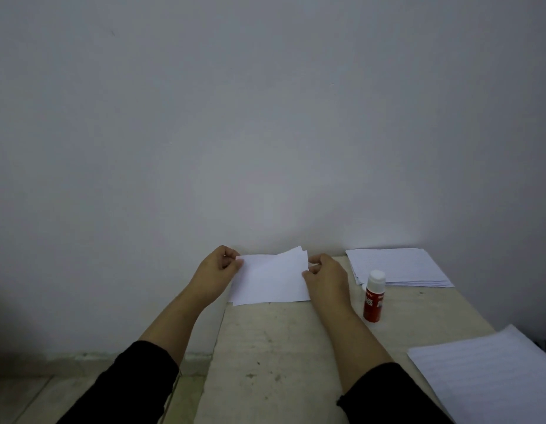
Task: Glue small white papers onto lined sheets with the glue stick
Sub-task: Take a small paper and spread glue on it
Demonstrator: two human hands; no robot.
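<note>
While seen from the head camera: both arms stretched forward over a worn, pale table (284, 347), dark sleeves (137, 381) pushed up to mid-forearm. Left hand (218, 270) curled, thumb and fingertips pinching the left edge of the small white papers (271, 278) near their upper corner. Right hand (325, 278) curled likewise, pinching the right edge of the same bundle about halfway down. Several loose sheets fanned at the top right corner, slightly offset from one another; lower edge resting on or just above the tabletop, cannot tell which. Left edge of the table running just under the left wrist, so the left hand partly beyond the table, over the floor (51, 390). Far edge of the table against the plain grey wall (265, 117), right behind the papers and both hands.

Just to the right of the right hand, near the wrist: glue stick (373, 296), upright, red body, white cap on, apart from the hand. Beyond the glue stick, further right and toward the wall: flat stack of white sheets (400, 266), edges roughly squared. Nearer than the right forearm, at the right border: lined sheets (492, 374), partly cut off by the frame. Bare tabletop between the two forearms and nearer than the papers.
</note>
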